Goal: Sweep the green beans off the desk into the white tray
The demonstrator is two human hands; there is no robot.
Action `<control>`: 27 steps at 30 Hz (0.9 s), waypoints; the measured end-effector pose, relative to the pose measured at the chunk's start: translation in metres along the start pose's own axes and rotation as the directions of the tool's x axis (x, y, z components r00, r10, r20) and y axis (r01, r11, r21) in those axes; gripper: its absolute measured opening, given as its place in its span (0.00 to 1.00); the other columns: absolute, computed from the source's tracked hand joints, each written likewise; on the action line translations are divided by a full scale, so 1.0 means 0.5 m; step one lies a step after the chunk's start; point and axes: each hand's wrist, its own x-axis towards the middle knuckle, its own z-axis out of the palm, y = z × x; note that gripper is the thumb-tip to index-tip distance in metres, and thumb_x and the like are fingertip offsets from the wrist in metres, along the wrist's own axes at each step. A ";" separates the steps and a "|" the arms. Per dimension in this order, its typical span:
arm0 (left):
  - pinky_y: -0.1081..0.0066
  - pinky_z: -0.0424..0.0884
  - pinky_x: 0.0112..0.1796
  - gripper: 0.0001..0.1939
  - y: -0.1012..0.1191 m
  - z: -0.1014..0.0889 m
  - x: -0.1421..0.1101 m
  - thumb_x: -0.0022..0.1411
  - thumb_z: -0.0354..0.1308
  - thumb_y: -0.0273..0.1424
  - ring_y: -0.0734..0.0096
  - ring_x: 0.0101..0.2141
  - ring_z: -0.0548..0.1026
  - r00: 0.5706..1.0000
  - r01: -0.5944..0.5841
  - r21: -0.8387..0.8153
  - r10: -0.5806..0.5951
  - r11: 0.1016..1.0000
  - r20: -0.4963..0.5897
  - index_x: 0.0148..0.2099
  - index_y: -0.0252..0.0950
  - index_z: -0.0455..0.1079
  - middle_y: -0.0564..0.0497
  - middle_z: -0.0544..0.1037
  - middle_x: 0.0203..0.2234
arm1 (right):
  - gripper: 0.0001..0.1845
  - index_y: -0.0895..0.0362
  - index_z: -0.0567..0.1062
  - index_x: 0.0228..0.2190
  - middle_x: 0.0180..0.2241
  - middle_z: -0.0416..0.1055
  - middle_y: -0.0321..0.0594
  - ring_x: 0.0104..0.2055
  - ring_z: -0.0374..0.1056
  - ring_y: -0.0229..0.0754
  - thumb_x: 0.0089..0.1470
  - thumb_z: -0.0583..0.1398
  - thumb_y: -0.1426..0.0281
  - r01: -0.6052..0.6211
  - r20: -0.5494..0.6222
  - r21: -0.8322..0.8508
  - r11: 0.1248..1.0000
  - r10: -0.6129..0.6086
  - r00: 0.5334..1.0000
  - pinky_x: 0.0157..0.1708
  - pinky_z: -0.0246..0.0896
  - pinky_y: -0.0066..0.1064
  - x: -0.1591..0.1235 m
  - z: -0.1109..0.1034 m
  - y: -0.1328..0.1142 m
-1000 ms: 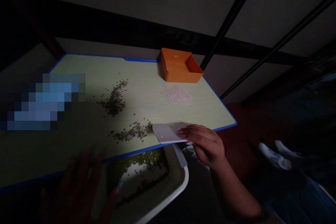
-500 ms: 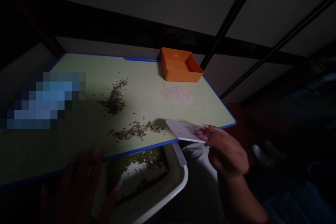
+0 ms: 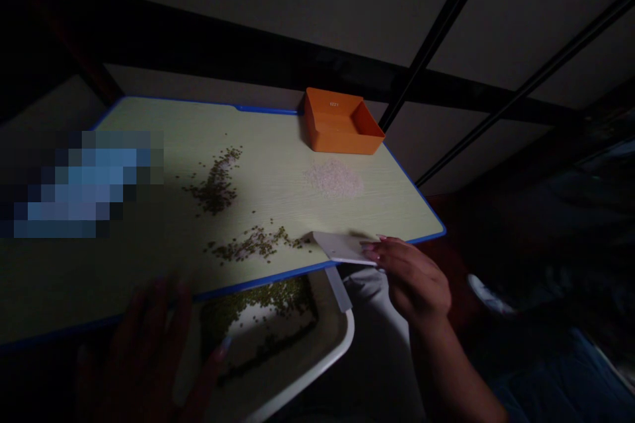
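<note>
we grip the white scraper [image 3: 344,248] in our right hand [image 3: 417,281], and the nearer strip of green grains [image 3: 255,244] lies on the table [image 3: 278,185] just left of it, lengthwise roughly along the blue rim [image 3: 268,279], though whether our shadowed left hand [image 3: 149,350] holds anything we cannot tell.

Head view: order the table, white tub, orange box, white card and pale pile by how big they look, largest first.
1. Table
2. Tub
3. Box
Unranked: card, partly covered, and pile look alike.
</note>
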 end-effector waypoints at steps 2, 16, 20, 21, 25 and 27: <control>0.32 0.40 0.67 0.37 0.009 -0.004 0.002 0.63 0.44 0.43 0.52 0.73 0.43 0.995 -0.042 -0.029 0.039 0.999 -0.096 0.71 0.58 0.33 0.58 0.41 0.75 | 0.20 0.53 0.77 0.51 0.42 0.82 0.44 0.45 0.79 0.47 0.61 0.58 0.78 -0.014 -0.019 0.011 1.000 0.014 1.000 0.49 0.77 0.45 -0.002 0.000 0.001; 0.34 0.40 0.67 0.36 0.014 -0.005 0.006 0.64 0.44 0.42 0.55 0.72 0.43 0.993 -0.043 -0.037 0.039 0.998 -0.108 0.71 0.57 0.35 0.59 0.41 0.74 | 0.23 0.55 0.73 0.56 0.41 0.82 0.44 0.45 0.79 0.44 0.61 0.56 0.78 0.067 0.052 0.008 0.998 -0.067 0.996 0.49 0.77 0.44 -0.006 -0.019 -0.030; 0.32 0.43 0.66 0.37 0.011 -0.003 0.005 0.63 0.44 0.43 0.53 0.72 0.44 0.995 -0.037 -0.027 0.035 0.999 -0.093 0.71 0.56 0.35 0.57 0.43 0.74 | 0.22 0.54 0.73 0.56 0.41 0.82 0.45 0.44 0.80 0.46 0.61 0.56 0.78 0.068 0.046 0.004 0.998 -0.068 0.997 0.49 0.77 0.45 -0.004 -0.004 -0.015; 0.32 0.43 0.66 0.37 0.009 -0.002 0.004 0.63 0.44 0.43 0.53 0.72 0.44 0.995 -0.034 -0.024 0.032 0.999 -0.093 0.71 0.56 0.35 0.57 0.43 0.74 | 0.23 0.54 0.73 0.55 0.41 0.82 0.45 0.44 0.80 0.46 0.61 0.56 0.78 0.068 0.036 0.001 0.998 -0.068 0.997 0.48 0.78 0.45 -0.001 -0.001 -0.011; 0.34 0.41 0.67 0.37 0.008 -0.002 0.003 0.63 0.44 0.43 0.54 0.73 0.43 0.995 -0.043 -0.017 0.041 0.999 -0.096 0.71 0.57 0.35 0.60 0.41 0.74 | 0.22 0.54 0.75 0.54 0.40 0.83 0.46 0.43 0.80 0.46 0.60 0.57 0.79 0.069 0.003 -0.002 0.998 -0.069 0.998 0.46 0.78 0.42 0.013 0.014 0.009; 0.35 0.41 0.68 0.37 0.010 -0.003 0.004 0.63 0.45 0.43 0.55 0.72 0.43 0.994 -0.046 -0.017 0.044 0.999 -0.101 0.71 0.57 0.35 0.60 0.41 0.74 | 0.21 0.54 0.75 0.53 0.40 0.82 0.46 0.43 0.80 0.46 0.60 0.56 0.79 0.066 -0.011 -0.003 0.998 -0.066 0.998 0.46 0.78 0.41 0.019 0.024 0.022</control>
